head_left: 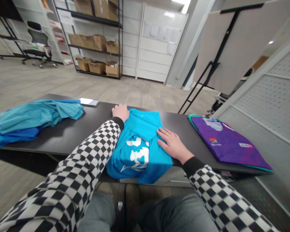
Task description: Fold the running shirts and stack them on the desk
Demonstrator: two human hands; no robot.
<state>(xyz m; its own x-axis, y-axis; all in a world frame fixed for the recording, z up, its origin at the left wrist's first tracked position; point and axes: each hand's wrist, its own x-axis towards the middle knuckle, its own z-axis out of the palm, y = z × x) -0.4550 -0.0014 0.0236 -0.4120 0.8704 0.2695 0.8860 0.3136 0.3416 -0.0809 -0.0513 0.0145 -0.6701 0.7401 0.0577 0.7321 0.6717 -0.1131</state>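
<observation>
A bright blue T-shirt [145, 125] with a white print lies partly folded on the dark table, its lower part hanging over the near edge. My left hand [120, 112] is at the shirt's far left edge, its fingers curled down against the fabric; the fingertips are hidden. On the shirt's right side my right hand [171, 142] lies flat, with its fingers stretched out and a little apart. The cloth between my hands looks smooth towards the top and creased in the middle.
Loose teal and blue shirts [38, 116] lie heaped on the table's left. A folded purple shirt [227, 141] tops a stack at the right, beside a perforated grey panel [280, 87]. A white flat packet [89, 101] sits near the far edge of the table [70, 138].
</observation>
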